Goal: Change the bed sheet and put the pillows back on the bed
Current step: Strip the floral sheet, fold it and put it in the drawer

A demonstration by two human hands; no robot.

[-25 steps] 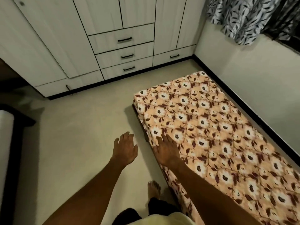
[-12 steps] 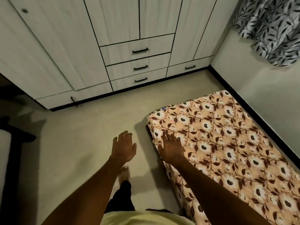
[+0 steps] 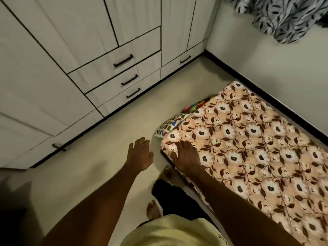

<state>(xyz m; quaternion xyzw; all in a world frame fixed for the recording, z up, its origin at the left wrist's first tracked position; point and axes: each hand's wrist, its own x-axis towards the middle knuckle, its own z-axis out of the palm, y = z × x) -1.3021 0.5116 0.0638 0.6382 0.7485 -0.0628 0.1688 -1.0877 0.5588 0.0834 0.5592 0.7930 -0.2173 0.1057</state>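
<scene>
The peach floral fabric bed sheet (image 3: 248, 148) is spread across the right half of the frame. A white pillow (image 3: 166, 128) with multicoloured print, too blurred to read, peeks out at the sheet's upper-left corner. The right hand (image 3: 186, 157) lies flat over that sheet corner and the left hand (image 3: 141, 154) is beside it at centre, over the beige floor (image 3: 99, 157); both are straight-fingered, grasping nothing.

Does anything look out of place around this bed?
Yes. Past the far end of the floral bed sheet, a white cloth with coloured marks and a brighter multicoloured cloth poke out, bunched rather than laid flat. Whether they are pillows or the old sheet cannot be told.
</scene>
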